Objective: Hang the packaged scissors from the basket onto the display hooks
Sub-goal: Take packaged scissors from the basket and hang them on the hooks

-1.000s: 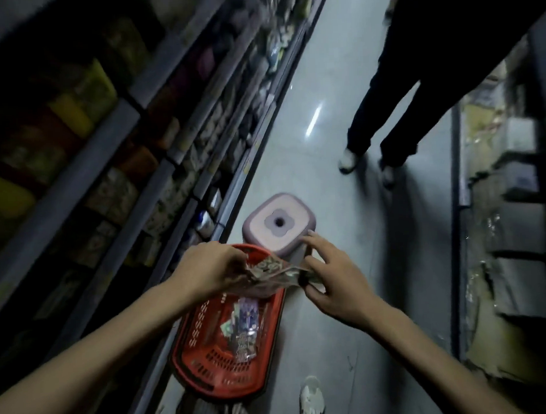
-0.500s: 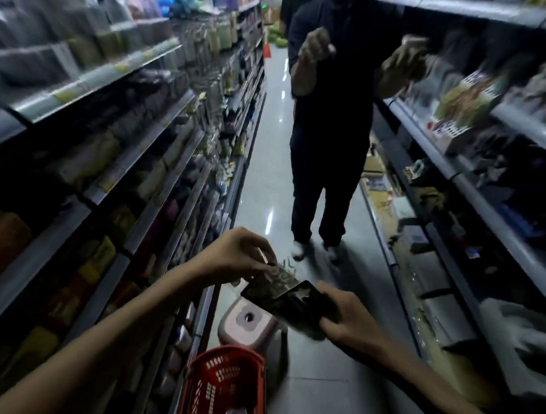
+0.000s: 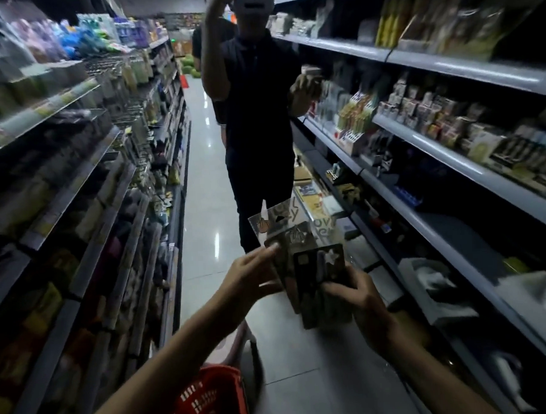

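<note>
Nearest me, the red basket [image 3: 208, 400] sits low in view. Above it my right hand [image 3: 360, 300] grips a fan of scissor packs [image 3: 318, 280] by their lower ends, while my left hand [image 3: 246, 276] pinches the leftmost pack's edge. Beyond, a person [image 3: 255, 113] stands in the aisle [image 3: 202, 194].

basket [image 3: 208, 400]: cut off by bottom edge, contents cannot be told | packaged scissors [image 3: 318, 280]: too dark to count, lower ends hidden behind right hand [image 3: 357, 297] | left shelves [image 3: 61, 184]: blurred, goods unreadable
</note>
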`<state>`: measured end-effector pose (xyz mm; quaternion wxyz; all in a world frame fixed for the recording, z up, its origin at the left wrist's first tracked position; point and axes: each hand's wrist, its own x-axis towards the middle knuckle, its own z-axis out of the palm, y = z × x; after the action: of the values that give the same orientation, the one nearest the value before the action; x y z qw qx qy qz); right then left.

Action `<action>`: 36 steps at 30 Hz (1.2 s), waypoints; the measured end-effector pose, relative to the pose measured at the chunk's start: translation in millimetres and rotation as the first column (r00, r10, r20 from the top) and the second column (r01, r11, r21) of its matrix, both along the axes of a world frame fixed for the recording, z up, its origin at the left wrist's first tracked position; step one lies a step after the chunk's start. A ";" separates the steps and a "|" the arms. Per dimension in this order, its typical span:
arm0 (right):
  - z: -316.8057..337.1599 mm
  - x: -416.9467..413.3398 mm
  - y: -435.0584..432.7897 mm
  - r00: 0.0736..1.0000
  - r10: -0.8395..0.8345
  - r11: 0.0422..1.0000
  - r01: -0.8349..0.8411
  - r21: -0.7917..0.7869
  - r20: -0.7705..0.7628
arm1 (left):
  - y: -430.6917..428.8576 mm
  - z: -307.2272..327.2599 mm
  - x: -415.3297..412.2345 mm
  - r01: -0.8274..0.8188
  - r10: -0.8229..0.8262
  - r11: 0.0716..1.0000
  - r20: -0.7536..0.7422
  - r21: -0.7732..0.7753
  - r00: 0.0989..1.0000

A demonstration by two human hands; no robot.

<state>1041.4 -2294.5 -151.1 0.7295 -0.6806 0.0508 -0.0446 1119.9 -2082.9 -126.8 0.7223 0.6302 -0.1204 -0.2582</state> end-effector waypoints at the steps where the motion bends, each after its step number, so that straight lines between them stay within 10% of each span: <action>1: 0.5 -7.5 -1.2 1.000 -0.015 1.000 0.016 0.021 -0.013 | -6.3 0.3 -9.0 0.016 -0.016 1.000 0.014 0.003 1.000; 13: 38.7 -127.0 -67.5 0.973 -0.224 0.960 0.231 0.157 -0.060 | -89.5 49.1 -102.5 -0.031 0.030 1.000 0.159 0.003 0.987; 18: 51.2 -206.6 -147.4 0.850 -0.522 0.829 0.526 0.192 -0.073 | -155.8 72.2 -154.0 0.031 -0.035 0.999 0.200 0.019 0.979; 26: 99.7 -390.4 -240.8 0.634 -0.759 0.605 0.771 -0.196 0.152 | -289.0 96.4 -262.5 0.257 -0.248 0.966 0.213 -0.011 0.945; 36: 171.3 -542.1 -284.7 0.336 -0.895 0.234 0.914 -0.331 0.293 | -399.4 140.2 -379.0 0.641 -0.606 0.757 0.228 -0.131 0.762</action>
<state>499.3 -2579.2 20.1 0.3942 -0.6694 0.4066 -0.4809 740.9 -2482.4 13.4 0.6411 0.4971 -0.4112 -0.4156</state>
